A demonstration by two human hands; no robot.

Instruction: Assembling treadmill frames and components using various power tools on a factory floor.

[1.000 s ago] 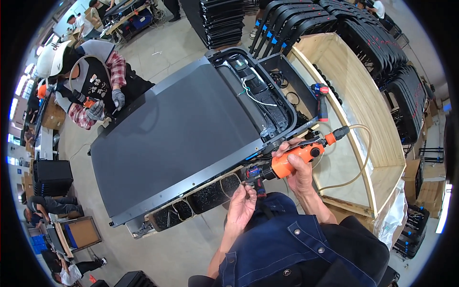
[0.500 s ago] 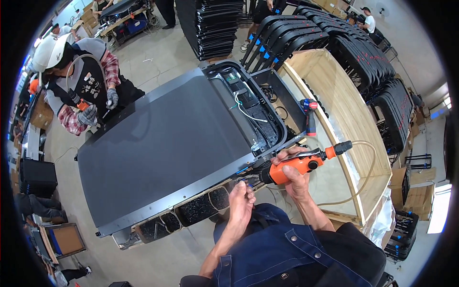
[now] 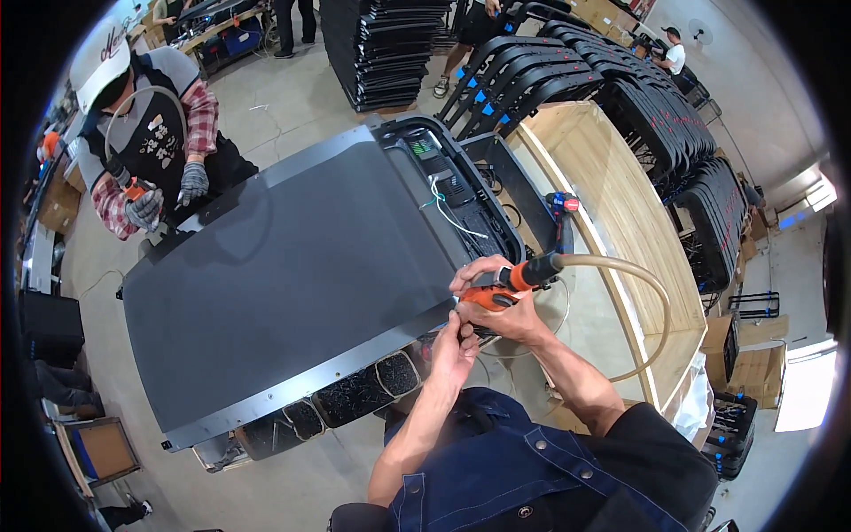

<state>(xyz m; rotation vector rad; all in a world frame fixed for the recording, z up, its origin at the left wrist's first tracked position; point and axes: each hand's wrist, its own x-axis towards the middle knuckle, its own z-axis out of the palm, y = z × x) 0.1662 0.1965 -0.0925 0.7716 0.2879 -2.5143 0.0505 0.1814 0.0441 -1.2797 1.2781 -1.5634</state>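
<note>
My right hand (image 3: 507, 312) is wrapped round an orange and black air screwdriver (image 3: 493, 296), its hose end tilted up and to the right. The tool's tip is hidden behind my hands. Just below it, my left hand (image 3: 454, 350) is closed in a pinch, its fingertips beside the tool's nose. What they hold, if anything, is too small to make out. Both hands are at the near right corner of a treadmill deck (image 3: 292, 275) with a black belt and a grey side rail (image 3: 301, 383). Beyond them lies its open motor bay (image 3: 441, 182), with loose white and green wires.
Dark bins of screws (image 3: 355, 401) sit below the near rail. On the right are a wooden crate (image 3: 634, 239), a black tray (image 3: 510, 168) and a blue-red cordless driver (image 3: 564, 211). A tan air hose (image 3: 667, 310) loops there. A gloved co-worker (image 3: 155, 133) holds another driver across the deck.
My right hand has brought the air screwdriver left and tilted its hose end upward, over the deck's corner. My left hand stays close to its nose. The co-worker's hands have shifted slightly.
</note>
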